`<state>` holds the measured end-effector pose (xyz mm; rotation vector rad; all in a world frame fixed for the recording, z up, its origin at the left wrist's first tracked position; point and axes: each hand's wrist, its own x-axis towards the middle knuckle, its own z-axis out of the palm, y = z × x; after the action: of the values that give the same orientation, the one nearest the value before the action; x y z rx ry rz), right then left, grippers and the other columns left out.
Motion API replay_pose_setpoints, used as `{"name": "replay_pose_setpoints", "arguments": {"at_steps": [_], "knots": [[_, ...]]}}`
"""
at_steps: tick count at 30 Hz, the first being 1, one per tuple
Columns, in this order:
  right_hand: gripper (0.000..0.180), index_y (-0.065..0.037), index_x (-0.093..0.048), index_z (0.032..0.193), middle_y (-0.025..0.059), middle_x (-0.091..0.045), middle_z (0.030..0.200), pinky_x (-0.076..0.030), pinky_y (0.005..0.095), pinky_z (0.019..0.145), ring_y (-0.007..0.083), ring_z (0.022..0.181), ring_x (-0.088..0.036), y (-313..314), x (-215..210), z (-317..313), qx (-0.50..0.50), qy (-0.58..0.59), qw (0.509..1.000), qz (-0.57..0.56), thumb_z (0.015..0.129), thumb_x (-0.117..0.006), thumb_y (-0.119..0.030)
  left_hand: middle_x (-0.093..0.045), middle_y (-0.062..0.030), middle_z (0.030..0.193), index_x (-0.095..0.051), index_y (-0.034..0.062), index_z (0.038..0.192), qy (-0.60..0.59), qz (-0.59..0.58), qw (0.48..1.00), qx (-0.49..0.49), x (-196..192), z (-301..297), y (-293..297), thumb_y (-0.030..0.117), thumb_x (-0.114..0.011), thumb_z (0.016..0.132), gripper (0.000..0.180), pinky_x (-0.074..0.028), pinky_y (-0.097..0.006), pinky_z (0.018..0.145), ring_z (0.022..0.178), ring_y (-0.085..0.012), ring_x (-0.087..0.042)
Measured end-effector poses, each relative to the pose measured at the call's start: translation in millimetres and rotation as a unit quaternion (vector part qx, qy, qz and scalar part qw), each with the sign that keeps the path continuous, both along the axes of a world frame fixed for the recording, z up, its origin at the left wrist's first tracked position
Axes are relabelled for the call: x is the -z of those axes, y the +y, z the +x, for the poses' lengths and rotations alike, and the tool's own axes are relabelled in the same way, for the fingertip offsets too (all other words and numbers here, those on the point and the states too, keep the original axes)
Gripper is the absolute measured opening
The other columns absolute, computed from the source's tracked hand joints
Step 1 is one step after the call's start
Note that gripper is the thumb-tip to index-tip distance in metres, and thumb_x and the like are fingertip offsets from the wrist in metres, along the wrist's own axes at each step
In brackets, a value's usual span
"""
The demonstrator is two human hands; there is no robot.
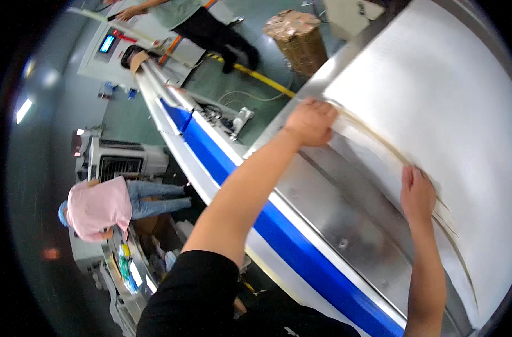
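Observation:
A stack of large white sheets [436,95] lies on a metal table [329,208], with a thin brownish line running along its near edge. My left hand [312,122] is closed on the sheets' edge at the near left corner. Farther right along that same edge, my right hand [418,194] has its fingers closed on the sheets, thumb and fingertips at the border. Some layers by the right wrist look loose and slightly fanned. The undersides of the gripped sheets are hidden.
A blue and white rail [222,168] runs along the table's near side. Beyond it stand a brown wrapped drum [298,42] and a person in dark trousers [211,33]. To the left, a person in a pink shirt [101,208] stands by a cluttered bench [135,281].

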<state>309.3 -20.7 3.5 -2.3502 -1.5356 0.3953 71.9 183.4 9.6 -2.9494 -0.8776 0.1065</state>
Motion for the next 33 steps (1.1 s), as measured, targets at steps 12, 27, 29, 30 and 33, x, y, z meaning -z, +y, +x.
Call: {"name": "replay_pose_setpoints", "arguments": {"at_steps": [12,27,29,30,33], "knots": [[0.058,-0.007,-0.070,0.082,0.0165,-0.067,0.079,-0.033,0.0483,0.101,0.0326,0.088,-0.063,-377,-6,280,0.264,-0.154,0.944,-0.126,0.098,-0.030,-0.045,-0.065,-0.0098,0.104,-0.065,0.0108,0.103,0.329,0.080,0.941,-0.020,-2,91,-14,0.010,-0.057,0.080,0.025,-0.047,-0.044,0.085,0.100,-0.0271,-0.061],[0.028,-0.010,-0.062,0.108,0.0126,-0.065,0.103,-0.048,0.0426,0.089,0.0321,0.094,-0.062,-672,5,509,0.231,-0.196,0.846,-0.438,0.092,-0.041,-0.018,-0.064,-0.0207,0.098,-0.062,0.0004,0.103,0.162,0.041,0.979,-0.115,80,6,89,0.011,-0.039,0.092,0.027,-0.048,-0.043,0.077,0.093,-0.0362,-0.061],[0.020,-0.011,-0.062,0.099,0.0138,-0.065,0.100,-0.049,0.0416,0.085,0.0352,0.095,-0.061,-712,1,520,0.219,-0.222,0.820,-0.480,0.084,-0.049,-0.014,-0.064,-0.0214,0.096,-0.062,0.0002,0.102,0.108,0.005,0.989,-0.096,104,18,95,0.013,-0.038,0.092,0.028,-0.046,-0.043,0.076,0.093,-0.0373,-0.060],[0.019,-0.011,-0.062,0.098,0.0142,-0.065,0.099,-0.049,0.0420,0.084,0.0354,0.094,-0.061,-692,5,522,0.219,-0.193,0.842,-0.453,0.083,-0.050,-0.014,-0.063,-0.0217,0.096,-0.062,0.0001,0.101,0.096,0.003,0.990,-0.100,94,3,97,0.014,-0.038,0.092,0.029,-0.045,-0.043,0.076,0.093,-0.0378,-0.060],[0.021,-0.012,-0.062,0.099,0.0141,-0.065,0.099,-0.050,0.0427,0.082,0.0331,0.094,-0.062,-632,25,506,0.290,-0.188,0.859,-0.377,0.080,-0.055,-0.016,-0.063,-0.0228,0.094,-0.062,-0.0002,0.100,0.132,0.109,0.977,-0.127,53,-53,111,0.013,-0.036,0.091,0.030,-0.044,-0.044,0.075,0.092,-0.0392,-0.059]]}}
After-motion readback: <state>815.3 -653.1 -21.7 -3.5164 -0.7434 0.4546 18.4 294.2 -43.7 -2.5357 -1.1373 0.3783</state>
